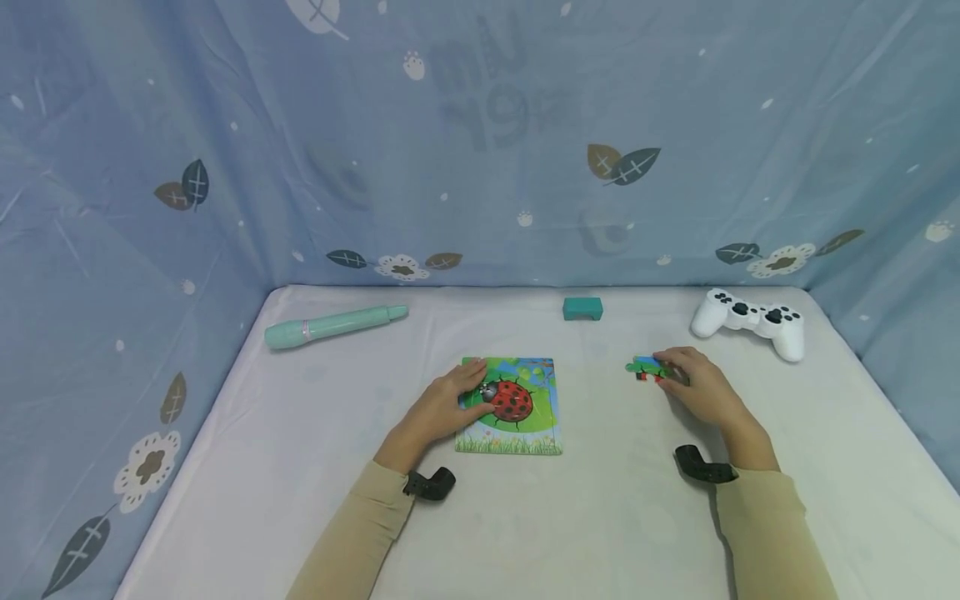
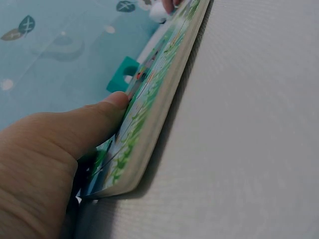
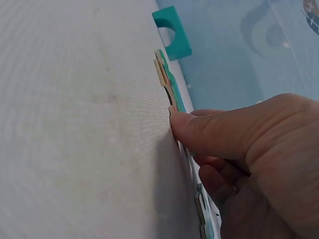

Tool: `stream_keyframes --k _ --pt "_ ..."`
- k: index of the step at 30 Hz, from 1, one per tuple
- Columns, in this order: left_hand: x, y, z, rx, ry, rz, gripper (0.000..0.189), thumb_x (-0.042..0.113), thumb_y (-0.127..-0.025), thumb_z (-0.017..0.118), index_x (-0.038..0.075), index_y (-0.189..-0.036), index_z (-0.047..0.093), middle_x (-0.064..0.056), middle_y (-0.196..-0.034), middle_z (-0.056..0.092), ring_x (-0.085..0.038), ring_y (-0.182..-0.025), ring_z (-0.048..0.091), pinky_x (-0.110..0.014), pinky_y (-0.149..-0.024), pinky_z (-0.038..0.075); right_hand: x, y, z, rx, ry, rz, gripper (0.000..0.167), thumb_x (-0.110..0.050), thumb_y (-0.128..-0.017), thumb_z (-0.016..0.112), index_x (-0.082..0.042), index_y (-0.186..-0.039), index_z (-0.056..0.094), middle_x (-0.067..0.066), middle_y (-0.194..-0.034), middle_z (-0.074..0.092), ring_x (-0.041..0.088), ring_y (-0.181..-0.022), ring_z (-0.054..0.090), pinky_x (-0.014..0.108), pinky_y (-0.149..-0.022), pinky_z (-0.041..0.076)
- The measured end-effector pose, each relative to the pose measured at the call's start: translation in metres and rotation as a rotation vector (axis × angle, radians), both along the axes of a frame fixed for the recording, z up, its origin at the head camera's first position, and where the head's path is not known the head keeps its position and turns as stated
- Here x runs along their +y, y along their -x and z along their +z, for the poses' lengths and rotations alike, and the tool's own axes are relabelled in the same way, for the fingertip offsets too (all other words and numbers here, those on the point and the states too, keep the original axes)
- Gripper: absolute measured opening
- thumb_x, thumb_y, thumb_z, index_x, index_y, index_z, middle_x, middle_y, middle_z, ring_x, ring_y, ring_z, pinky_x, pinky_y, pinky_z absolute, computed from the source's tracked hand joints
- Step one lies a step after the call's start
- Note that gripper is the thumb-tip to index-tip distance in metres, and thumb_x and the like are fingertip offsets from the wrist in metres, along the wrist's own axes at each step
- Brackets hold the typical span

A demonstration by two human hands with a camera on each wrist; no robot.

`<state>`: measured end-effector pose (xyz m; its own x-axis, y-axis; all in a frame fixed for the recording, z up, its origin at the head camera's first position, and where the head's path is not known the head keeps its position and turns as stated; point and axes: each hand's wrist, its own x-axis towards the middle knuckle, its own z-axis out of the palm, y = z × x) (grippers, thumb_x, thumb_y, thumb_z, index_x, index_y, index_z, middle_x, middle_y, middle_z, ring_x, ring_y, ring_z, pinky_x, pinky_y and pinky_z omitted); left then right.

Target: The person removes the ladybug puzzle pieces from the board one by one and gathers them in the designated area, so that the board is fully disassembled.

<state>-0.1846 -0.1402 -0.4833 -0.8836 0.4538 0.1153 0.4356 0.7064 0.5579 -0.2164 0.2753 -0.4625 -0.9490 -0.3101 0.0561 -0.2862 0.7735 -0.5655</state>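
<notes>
A square ladybug puzzle (image 1: 517, 440) lies flat near the middle of the white table, its grass-printed border towards me. My left hand (image 1: 444, 404) rests over its left side, with the thumb lying across the picture close to the ladybug. In the left wrist view that thumb (image 2: 112, 107) touches the puzzle's face; the other fingers are mostly hidden. To the right, my right hand (image 1: 701, 387) pinches a small green, red and blue puzzle piece (image 1: 645, 367) by its right end. The right wrist view shows the piece (image 3: 167, 79) edge-on, its wooden side visible, close over the table.
A second puzzle piece (image 3: 203, 211) lies below my right hand in the right wrist view. Further back are a mint-green microphone-shaped object (image 1: 337, 325), a teal notched block (image 1: 582, 308) and a white game controller (image 1: 750, 321). A patterned blue cloth (image 1: 480, 167) hangs around the table.
</notes>
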Motion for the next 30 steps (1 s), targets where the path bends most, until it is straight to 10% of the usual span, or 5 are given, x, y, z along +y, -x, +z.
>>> stream_keyframes --k 30 --pt "-0.002 0.002 -0.005 0.062 -0.039 0.001 0.070 0.040 -0.086 0.069 0.003 -0.140 0.045 -0.012 -0.149 0.039 -0.029 -0.139 0.034 -0.045 -0.113 0.033 -0.029 -0.008 0.010 -0.043 0.150 0.034 0.055 -0.023 -0.094 0.061 0.003 -0.139 0.042 0.026 -0.140 0.044 0.044 -0.128 0.040 0.060 -0.102 0.036"
